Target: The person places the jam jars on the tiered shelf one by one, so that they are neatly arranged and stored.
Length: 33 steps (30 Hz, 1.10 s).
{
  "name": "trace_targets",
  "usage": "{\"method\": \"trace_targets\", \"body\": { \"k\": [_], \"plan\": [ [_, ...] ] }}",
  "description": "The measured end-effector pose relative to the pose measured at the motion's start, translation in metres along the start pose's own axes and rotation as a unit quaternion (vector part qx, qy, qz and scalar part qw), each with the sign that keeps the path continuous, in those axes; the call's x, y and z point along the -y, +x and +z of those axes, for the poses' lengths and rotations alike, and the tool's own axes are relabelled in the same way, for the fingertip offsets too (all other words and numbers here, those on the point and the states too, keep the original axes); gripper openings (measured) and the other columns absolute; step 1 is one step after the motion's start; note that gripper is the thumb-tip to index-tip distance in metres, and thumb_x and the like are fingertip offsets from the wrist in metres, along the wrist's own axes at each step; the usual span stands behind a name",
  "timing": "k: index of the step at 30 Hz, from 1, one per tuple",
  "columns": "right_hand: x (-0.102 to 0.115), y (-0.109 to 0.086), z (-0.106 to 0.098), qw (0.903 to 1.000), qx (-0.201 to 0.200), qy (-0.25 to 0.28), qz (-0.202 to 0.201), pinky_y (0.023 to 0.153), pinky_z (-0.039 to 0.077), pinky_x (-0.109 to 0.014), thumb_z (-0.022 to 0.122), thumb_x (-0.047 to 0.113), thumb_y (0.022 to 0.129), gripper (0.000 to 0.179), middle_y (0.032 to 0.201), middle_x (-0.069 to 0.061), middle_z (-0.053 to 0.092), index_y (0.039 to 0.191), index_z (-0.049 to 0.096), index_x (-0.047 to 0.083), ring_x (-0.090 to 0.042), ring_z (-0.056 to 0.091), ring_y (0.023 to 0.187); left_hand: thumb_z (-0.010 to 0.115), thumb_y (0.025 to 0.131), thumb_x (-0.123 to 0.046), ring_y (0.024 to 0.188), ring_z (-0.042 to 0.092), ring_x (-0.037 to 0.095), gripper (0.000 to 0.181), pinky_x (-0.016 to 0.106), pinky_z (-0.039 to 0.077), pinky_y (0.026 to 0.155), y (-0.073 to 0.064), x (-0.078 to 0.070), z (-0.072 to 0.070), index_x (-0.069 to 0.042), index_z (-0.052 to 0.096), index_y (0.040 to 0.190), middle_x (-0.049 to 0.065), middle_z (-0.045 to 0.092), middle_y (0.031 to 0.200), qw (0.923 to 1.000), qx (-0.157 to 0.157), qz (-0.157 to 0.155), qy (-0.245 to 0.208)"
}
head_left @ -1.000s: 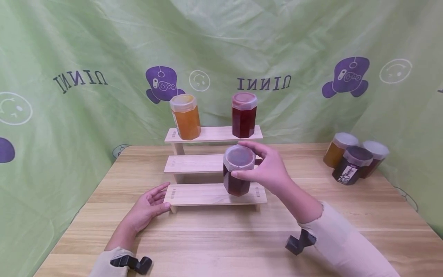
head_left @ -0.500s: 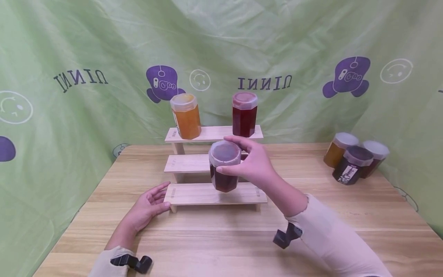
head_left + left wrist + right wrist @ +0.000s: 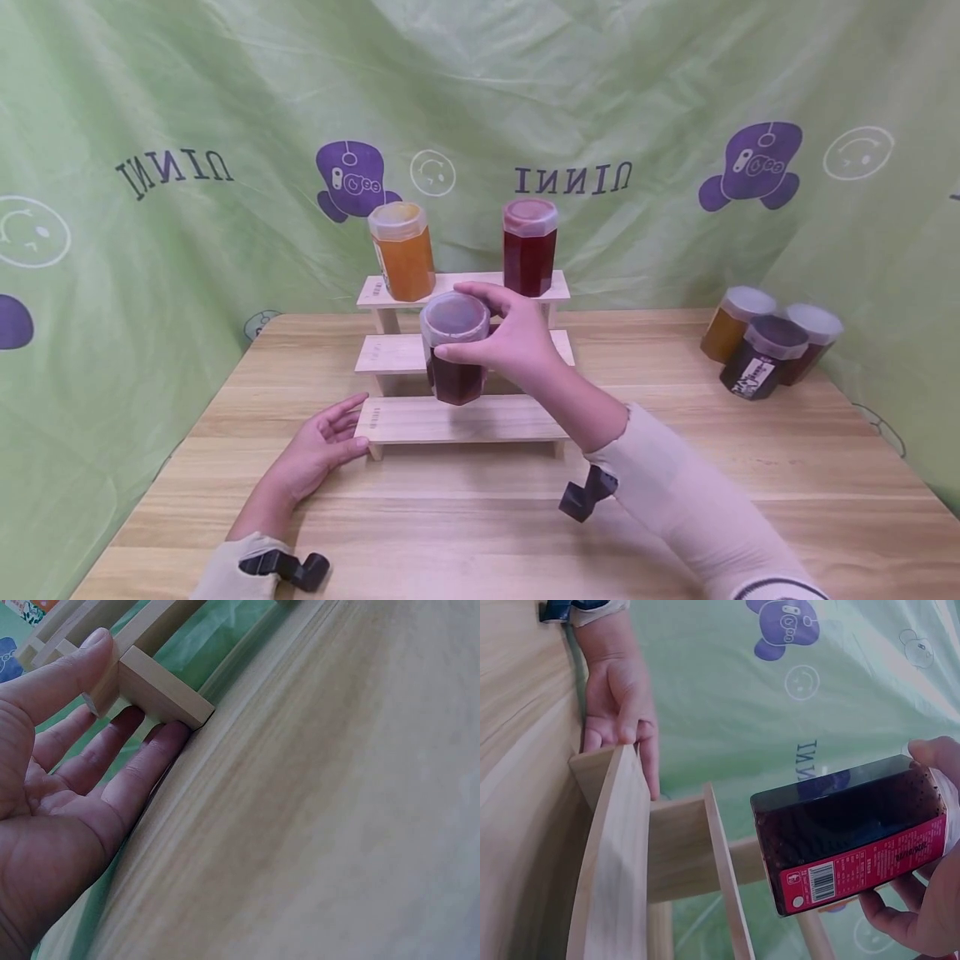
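My right hand (image 3: 521, 346) grips a dark jam jar (image 3: 456, 379) near its translucent lid, thumb in front and fingers behind. The jar is upright in the air before the middle tier of a three-tier wooden stand (image 3: 457, 421). In the right wrist view, a red label with a barcode shows on the jar (image 3: 847, 832). With fingers and thumb extended, my left hand (image 3: 318, 450) touches the left end of the lowest tier. The left wrist view shows fingertips against the stand's end leg (image 3: 165, 690). On the top tier stand an orange jar (image 3: 405, 258) and a red jar (image 3: 529, 254).
Three more lidded jars cluster at the table's right rear: an amber one (image 3: 735, 325), a dark one with a white label (image 3: 761, 362), and a dark red one (image 3: 813, 342). A green printed cloth (image 3: 465, 83) hangs behind the wooden table (image 3: 450, 525).
My right hand has carried the dark jar leftward and slightly up, from the right of the stand toward its centre. My left hand has stayed at the stand's left end.
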State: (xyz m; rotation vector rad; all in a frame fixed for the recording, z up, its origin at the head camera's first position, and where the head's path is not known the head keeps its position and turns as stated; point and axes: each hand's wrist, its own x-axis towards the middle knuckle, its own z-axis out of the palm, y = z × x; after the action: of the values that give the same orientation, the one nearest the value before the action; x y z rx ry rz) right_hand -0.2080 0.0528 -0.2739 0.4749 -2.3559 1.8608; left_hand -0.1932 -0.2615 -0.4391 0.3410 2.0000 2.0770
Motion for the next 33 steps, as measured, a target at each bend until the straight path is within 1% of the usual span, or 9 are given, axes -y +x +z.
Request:
{"method": "trace_targets", "body": {
  "k": [4, 10, 15, 19, 23, 26, 33],
  "plan": [
    [0.001, 0.006, 0.006, 1.0000, -0.003, 0.003, -0.009, 0.086, 0.054, -0.036, 0.094, 0.019, 0.062, 0.071, 0.115, 0.002, 0.064, 0.127, 0.065, 0.019, -0.018, 0.062, 0.101, 0.066, 0.085, 0.008, 0.109, 0.062, 0.016, 0.080, 0.031, 0.054, 0.091, 0.000, 0.000, 0.000, 0.007, 0.020, 0.151, 0.012, 0.055, 0.129, 1.0000, -0.001, 0.001, -0.004],
    [0.000, 0.013, 0.016, 0.9999, -0.002, 0.003, -0.015, 0.087, 0.054, -0.034, 0.094, 0.018, 0.062, 0.073, 0.115, 0.002, 0.066, 0.128, 0.064, 0.017, -0.017, 0.063, 0.100, 0.066, 0.086, 0.007, 0.109, 0.062, 0.016, 0.080, 0.032, 0.054, 0.091, 0.001, 0.001, -0.001, 0.006, 0.020, 0.151, 0.016, 0.053, 0.132, 1.0000, 0.002, 0.002, 0.002],
    [-0.003, 0.022, 0.023, 0.9997, -0.004, -0.015, -0.020, 0.088, 0.054, -0.031, 0.094, 0.021, 0.061, 0.073, 0.116, 0.004, 0.065, 0.128, 0.064, 0.016, -0.015, 0.062, 0.102, 0.067, 0.085, 0.007, 0.109, 0.062, 0.016, 0.081, 0.032, 0.054, 0.091, 0.002, 0.000, -0.001, 0.005, 0.021, 0.151, 0.015, 0.053, 0.132, 1.0000, -0.004, -0.006, 0.005],
    [-0.007, 0.029, 0.030, 0.9992, 0.005, -0.028, -0.029, 0.088, 0.053, -0.031, 0.094, 0.022, 0.061, 0.074, 0.117, 0.003, 0.066, 0.128, 0.064, 0.015, -0.015, 0.062, 0.101, 0.067, 0.085, 0.007, 0.110, 0.062, 0.015, 0.081, 0.032, 0.053, 0.092, 0.003, 0.000, 0.000, 0.005, 0.021, 0.152, 0.022, 0.050, 0.136, 1.0000, -0.003, -0.004, 0.007],
    [-0.010, 0.035, 0.036, 0.9992, 0.015, -0.033, -0.018, 0.086, 0.054, -0.031, 0.094, 0.022, 0.062, 0.073, 0.117, 0.002, 0.065, 0.127, 0.064, 0.016, -0.016, 0.061, 0.101, 0.066, 0.086, 0.008, 0.110, 0.062, 0.015, 0.080, 0.031, 0.053, 0.092, 0.003, -0.001, 0.000, 0.006, 0.021, 0.151, 0.028, 0.046, 0.138, 1.0000, -0.002, -0.002, 0.009],
    [-0.012, 0.040, 0.039, 0.9992, 0.018, -0.035, -0.010, 0.085, 0.054, -0.030, 0.094, 0.022, 0.062, 0.072, 0.116, 0.002, 0.065, 0.127, 0.064, 0.017, -0.015, 0.061, 0.101, 0.065, 0.086, 0.009, 0.110, 0.062, 0.015, 0.079, 0.031, 0.053, 0.092, 0.003, -0.001, 0.001, 0.006, 0.021, 0.151, 0.026, 0.047, 0.137, 1.0000, -0.003, -0.003, 0.009],
    [-0.014, 0.054, 0.045, 0.9990, 0.036, -0.022, -0.012, 0.087, 0.053, -0.029, 0.095, 0.023, 0.061, 0.074, 0.115, 0.001, 0.065, 0.128, 0.063, 0.018, -0.016, 0.062, 0.100, 0.065, 0.086, 0.009, 0.110, 0.061, 0.015, 0.079, 0.030, 0.053, 0.091, 0.001, 0.000, 0.000, 0.006, 0.020, 0.151, 0.024, 0.049, 0.135, 0.9999, 0.000, 0.002, 0.010]
  ]
}}
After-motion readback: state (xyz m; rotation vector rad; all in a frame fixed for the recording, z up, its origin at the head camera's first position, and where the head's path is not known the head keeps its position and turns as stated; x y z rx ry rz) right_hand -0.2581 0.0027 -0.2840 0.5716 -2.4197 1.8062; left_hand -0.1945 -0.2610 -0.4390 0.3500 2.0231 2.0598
